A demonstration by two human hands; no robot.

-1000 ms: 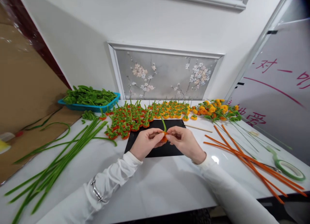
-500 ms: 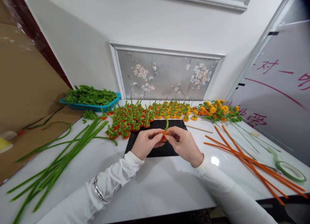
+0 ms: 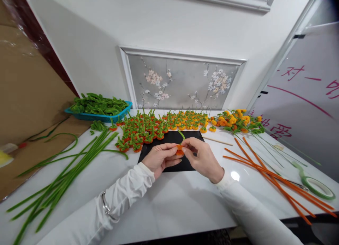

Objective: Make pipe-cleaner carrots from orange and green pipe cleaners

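Over a black mat (image 3: 182, 165), both hands meet at a small orange flower (image 3: 179, 151) with a green stem (image 3: 181, 135) rising from it. My left hand (image 3: 161, 156) pinches the flower's left side between thumb and fingers. From the right, my right hand (image 3: 202, 156) grips it with thumb and forefinger, near the base of the stem. Just behind the mat stand rows of orange flowers with green stems (image 3: 143, 130), and yellow ones (image 3: 189, 121) beside them.
A blue basket (image 3: 106, 118) of green pieces is at the back left, long green stems (image 3: 69, 174) in front. Finished yellow flowers (image 3: 233, 119), orange stems (image 3: 272, 178) and green tape (image 3: 317, 187) lie right. A thin stick (image 3: 218, 141) lies near the mat.
The orange flower has turned and shows more between my fingers, its green stem now leaning to the left. My left hand's lower fingers have spread a little.
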